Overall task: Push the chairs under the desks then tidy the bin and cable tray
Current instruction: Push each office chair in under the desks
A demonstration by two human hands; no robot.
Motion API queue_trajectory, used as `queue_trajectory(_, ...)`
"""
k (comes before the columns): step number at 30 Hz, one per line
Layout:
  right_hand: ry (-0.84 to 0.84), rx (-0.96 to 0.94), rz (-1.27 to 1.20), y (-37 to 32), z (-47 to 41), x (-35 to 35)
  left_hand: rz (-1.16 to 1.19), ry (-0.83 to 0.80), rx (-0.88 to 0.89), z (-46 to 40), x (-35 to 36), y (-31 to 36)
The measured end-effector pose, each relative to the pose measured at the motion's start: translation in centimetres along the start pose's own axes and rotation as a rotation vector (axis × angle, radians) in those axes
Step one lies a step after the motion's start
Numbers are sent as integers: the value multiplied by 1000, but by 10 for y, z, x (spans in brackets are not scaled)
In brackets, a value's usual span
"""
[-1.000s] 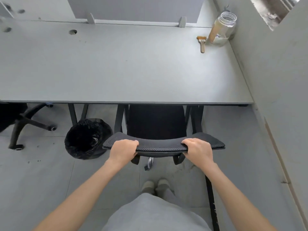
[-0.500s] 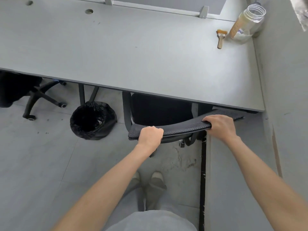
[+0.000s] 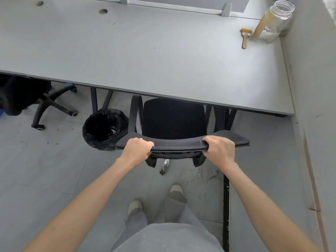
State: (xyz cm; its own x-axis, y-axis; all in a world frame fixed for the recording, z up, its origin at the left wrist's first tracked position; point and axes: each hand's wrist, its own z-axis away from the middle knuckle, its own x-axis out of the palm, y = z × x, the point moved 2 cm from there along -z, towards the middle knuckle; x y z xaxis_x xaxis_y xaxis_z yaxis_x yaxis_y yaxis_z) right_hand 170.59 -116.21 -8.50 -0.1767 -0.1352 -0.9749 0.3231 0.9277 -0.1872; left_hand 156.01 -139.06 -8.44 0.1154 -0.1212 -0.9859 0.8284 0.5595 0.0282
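A black office chair (image 3: 174, 119) stands in front of me with its seat partly under the grey desk (image 3: 145, 57). My left hand (image 3: 136, 148) grips the left part of the chair's mesh backrest top (image 3: 180, 145). My right hand (image 3: 221, 150) grips the right part of the same backrest. A round bin lined with a black bag (image 3: 104, 129) stands on the floor just left of the chair, touching or nearly touching the backrest's left end. No cable tray is in sight.
A second black chair (image 3: 27, 99) sits under the desk at far left, its wheeled base sticking out. A paintbrush (image 3: 245, 36) and a clear jar (image 3: 272, 20) lie at the desk's back right. A grey wall (image 3: 316, 106) runs along the right. My feet (image 3: 154, 199) stand behind the chair.
The chair, turned askew toward the right half a second ago, is squared up to the desk again, and more of its seat shows. Both hands kept their grip on the backrest.
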Motion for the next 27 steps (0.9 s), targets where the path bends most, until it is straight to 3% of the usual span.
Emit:
queue_trajectory(16, 66, 98, 51, -147, 94, 26, -116, -37, 223, 128, 35, -92)
queue_trajectory(20, -5, 127, 57, -183, 113, 37, -120, 0, 310, 148, 39, -123)
queue_trajectory(27, -83, 244, 53, -239, 93, 51, -92, 52, 372, 110, 20, -182)
